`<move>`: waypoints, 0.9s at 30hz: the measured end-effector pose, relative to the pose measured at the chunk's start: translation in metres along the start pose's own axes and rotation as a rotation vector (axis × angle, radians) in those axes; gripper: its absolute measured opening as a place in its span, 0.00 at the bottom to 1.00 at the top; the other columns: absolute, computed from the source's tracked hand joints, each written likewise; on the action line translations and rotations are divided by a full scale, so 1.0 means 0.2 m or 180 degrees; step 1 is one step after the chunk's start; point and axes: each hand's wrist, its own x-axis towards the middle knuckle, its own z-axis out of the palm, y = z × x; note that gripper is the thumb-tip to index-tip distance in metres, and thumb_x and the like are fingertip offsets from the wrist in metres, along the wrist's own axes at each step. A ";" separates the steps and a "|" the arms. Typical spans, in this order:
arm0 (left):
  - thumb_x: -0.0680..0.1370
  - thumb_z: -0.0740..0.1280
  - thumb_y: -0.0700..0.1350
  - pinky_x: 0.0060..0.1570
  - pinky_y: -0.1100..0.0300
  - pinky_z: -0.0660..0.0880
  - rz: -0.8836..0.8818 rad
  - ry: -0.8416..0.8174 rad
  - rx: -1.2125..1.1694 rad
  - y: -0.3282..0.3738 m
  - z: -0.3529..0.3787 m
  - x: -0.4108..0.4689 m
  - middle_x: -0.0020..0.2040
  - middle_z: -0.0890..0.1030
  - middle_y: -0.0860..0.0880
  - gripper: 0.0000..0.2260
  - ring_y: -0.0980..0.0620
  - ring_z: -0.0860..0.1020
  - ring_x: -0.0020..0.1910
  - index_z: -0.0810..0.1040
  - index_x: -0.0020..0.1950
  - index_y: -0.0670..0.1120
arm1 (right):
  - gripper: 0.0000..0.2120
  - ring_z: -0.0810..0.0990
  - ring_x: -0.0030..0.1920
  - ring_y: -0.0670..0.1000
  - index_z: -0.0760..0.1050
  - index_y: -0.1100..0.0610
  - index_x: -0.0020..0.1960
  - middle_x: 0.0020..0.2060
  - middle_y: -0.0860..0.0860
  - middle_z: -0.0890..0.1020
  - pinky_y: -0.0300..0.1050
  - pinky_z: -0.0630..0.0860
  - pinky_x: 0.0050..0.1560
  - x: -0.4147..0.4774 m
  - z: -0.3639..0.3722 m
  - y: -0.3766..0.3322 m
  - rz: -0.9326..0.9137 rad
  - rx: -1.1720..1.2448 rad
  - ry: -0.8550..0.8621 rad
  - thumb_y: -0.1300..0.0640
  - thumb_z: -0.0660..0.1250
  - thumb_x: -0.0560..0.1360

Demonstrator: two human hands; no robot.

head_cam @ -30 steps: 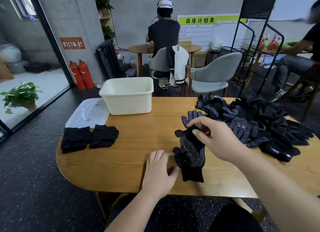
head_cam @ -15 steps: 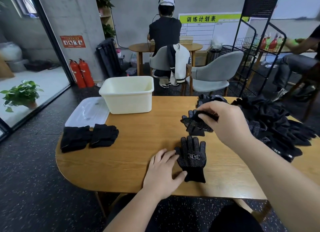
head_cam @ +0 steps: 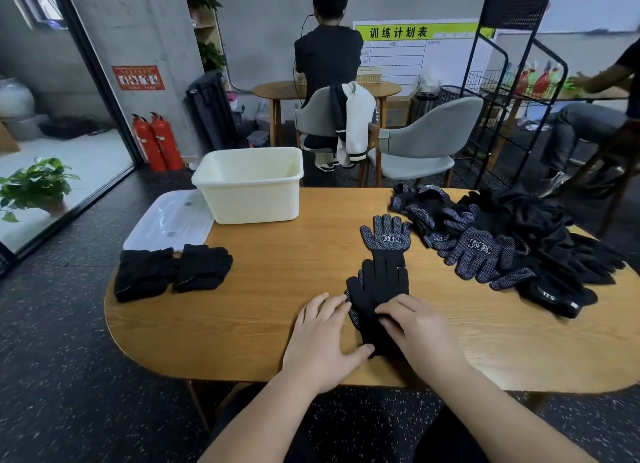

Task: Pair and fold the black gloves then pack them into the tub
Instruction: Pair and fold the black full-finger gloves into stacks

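The left hand's (head_cam: 325, 341) fingers (head_cam: 329, 306) lie flat and close together on the oval wooden table (head_cam: 242, 317). Their tips touch the left edge of a plain-backed black knit glove (head_cam: 377, 289), and the thumb reaches toward its cuff. The right hand's (head_cam: 420, 331) fingers (head_cam: 389, 312) are bent with their tips down on the same glove; I cannot tell whether they nip the cloth or only press it.

That glove lies near the table's front edge, fingers pointing away. They overlap the cuff of a second black glove with white grip dots and a white label (head_cam: 386, 235), which lies flat just beyond it.

To the right sits a loose heap of black gloves (head_cam: 512, 241). Far left, two folded black glove bundles (head_cam: 173, 272) lie side by side. Behind them is a clear plastic lid (head_cam: 166, 223), and beside it the cream rectangular plastic tub (head_cam: 249, 201) stands at the table's back edge.
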 end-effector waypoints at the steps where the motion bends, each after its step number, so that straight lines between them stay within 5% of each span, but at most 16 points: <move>1: 0.76 0.55 0.77 0.83 0.52 0.48 -0.0010 -0.0004 -0.0007 0.00 0.00 0.00 0.83 0.54 0.64 0.42 0.59 0.44 0.83 0.58 0.85 0.56 | 0.09 0.78 0.47 0.47 0.85 0.52 0.54 0.48 0.43 0.82 0.33 0.68 0.48 0.01 -0.02 -0.01 -0.0065 0.0002 0.0118 0.61 0.77 0.75; 9: 0.75 0.57 0.78 0.83 0.51 0.49 -0.0002 -0.0066 -0.0037 0.00 -0.01 0.00 0.83 0.53 0.64 0.44 0.58 0.44 0.83 0.57 0.85 0.56 | 0.13 0.81 0.50 0.50 0.84 0.55 0.54 0.51 0.46 0.81 0.42 0.80 0.44 -0.20 0.06 0.00 -0.0441 0.0035 -0.0008 0.67 0.76 0.73; 21: 0.71 0.59 0.81 0.83 0.50 0.51 -0.0008 -0.0111 -0.0091 0.00 -0.02 0.01 0.83 0.53 0.64 0.48 0.58 0.45 0.83 0.58 0.85 0.56 | 0.16 0.80 0.52 0.50 0.83 0.56 0.55 0.52 0.46 0.81 0.42 0.79 0.49 -0.24 0.05 0.00 -0.0385 0.0187 -0.0094 0.70 0.77 0.71; 27: 0.72 0.64 0.78 0.83 0.51 0.51 -0.0070 -0.0072 -0.0199 0.01 -0.02 0.00 0.83 0.54 0.62 0.50 0.59 0.44 0.83 0.52 0.86 0.57 | 0.10 0.79 0.51 0.48 0.82 0.54 0.53 0.51 0.44 0.79 0.39 0.77 0.48 -0.21 0.01 -0.05 -0.0318 0.0274 -0.0191 0.63 0.74 0.74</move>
